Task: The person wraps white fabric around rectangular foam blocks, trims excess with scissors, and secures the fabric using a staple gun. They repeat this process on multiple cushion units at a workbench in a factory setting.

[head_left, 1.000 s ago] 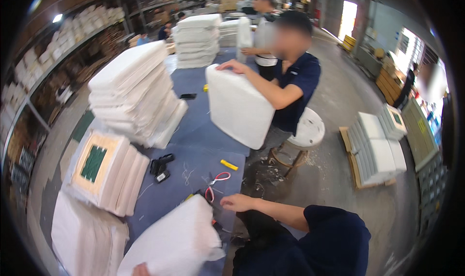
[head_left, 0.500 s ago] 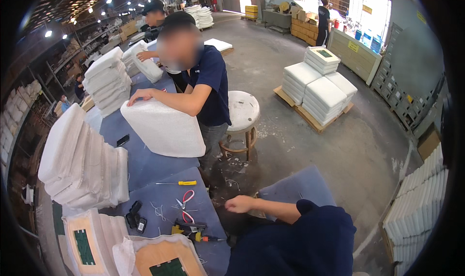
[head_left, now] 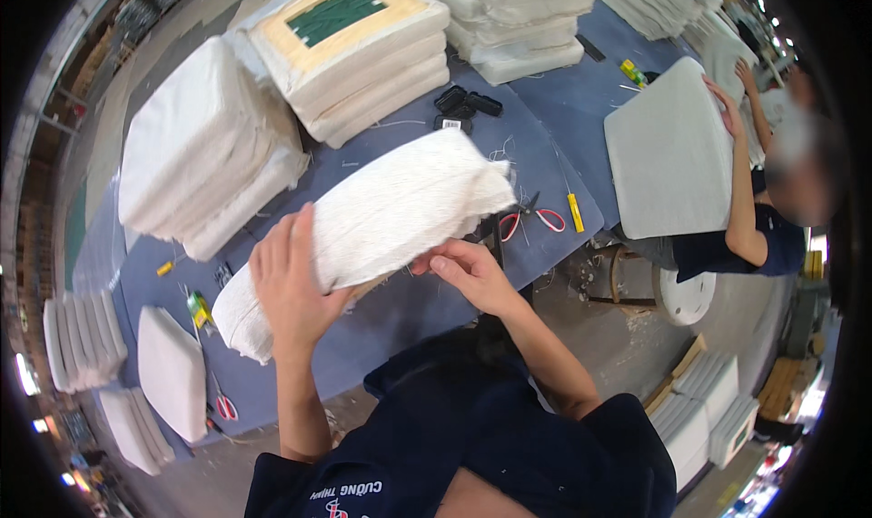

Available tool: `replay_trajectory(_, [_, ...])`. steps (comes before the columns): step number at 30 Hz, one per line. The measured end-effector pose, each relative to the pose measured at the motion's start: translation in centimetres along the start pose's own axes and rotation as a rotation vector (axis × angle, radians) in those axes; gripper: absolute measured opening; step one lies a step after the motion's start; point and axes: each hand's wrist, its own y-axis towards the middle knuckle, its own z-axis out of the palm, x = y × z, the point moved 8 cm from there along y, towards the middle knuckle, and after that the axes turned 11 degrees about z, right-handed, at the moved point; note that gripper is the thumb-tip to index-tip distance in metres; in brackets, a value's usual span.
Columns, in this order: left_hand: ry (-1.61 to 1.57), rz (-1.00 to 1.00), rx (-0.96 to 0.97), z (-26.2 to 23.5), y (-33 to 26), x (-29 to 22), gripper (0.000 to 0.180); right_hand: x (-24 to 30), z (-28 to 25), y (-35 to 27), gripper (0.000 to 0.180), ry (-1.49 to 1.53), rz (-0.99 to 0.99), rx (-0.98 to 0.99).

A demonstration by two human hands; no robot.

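Since half a second ago the view has swung down onto the bench, and both hands have come together on a white cushion (head_left: 363, 232) that now lies tilted across the near edge of the blue bench (head_left: 545, 127). Its fabric cover looks rough and frayed at the right-hand end. The left hand (head_left: 292, 286) lies spread over the near face of the cushion, fingers wrapped up over it, while the right hand (head_left: 468, 273) pinches the lower edge of the cover between thumb and fingertips.

Red-handled scissors (head_left: 527, 218) and a yellow knife (head_left: 575, 213) lie just beyond the cushion near the bench's right edge. A stack of cushions (head_left: 204, 145) stands behind it, and another stack, topped with a green panel (head_left: 350, 41), stands further back. Across the bench a co-worker's hand (head_left: 722, 95) rests on a grey cushion (head_left: 668, 150).

Because part of the cushion seems to overhang the near edge, it could slide off if the pinch slips, and a hard tug might tear the loose weave.
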Motion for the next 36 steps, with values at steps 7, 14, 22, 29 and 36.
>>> replay_trajectory(7, [-0.164,0.140,0.001,-1.3,-0.2,-2.9,0.099,-0.6,-1.5,-0.5,0.052,0.739,-0.019,-0.164])
replay_trajectory(14, [-0.091,0.163,0.136,0.7,4.2,-5.9,0.097,0.7,-0.9,1.2,0.042,0.804,0.076,-0.168])
replay_trajectory(22, [-0.030,0.205,-0.017,4.7,7.2,-6.6,0.088,2.3,-1.7,3.0,0.033,0.634,0.043,-0.385])
replay_trajectory(29, [-0.028,0.319,-0.062,5.1,7.9,-6.0,0.085,-3.0,-4.6,6.9,0.033,0.376,-0.087,-0.471])
replay_trajectory(36, [-0.224,0.391,0.250,5.5,13.5,-4.3,0.065,-2.6,-4.5,8.4,0.038,0.294,-0.130,-0.414])
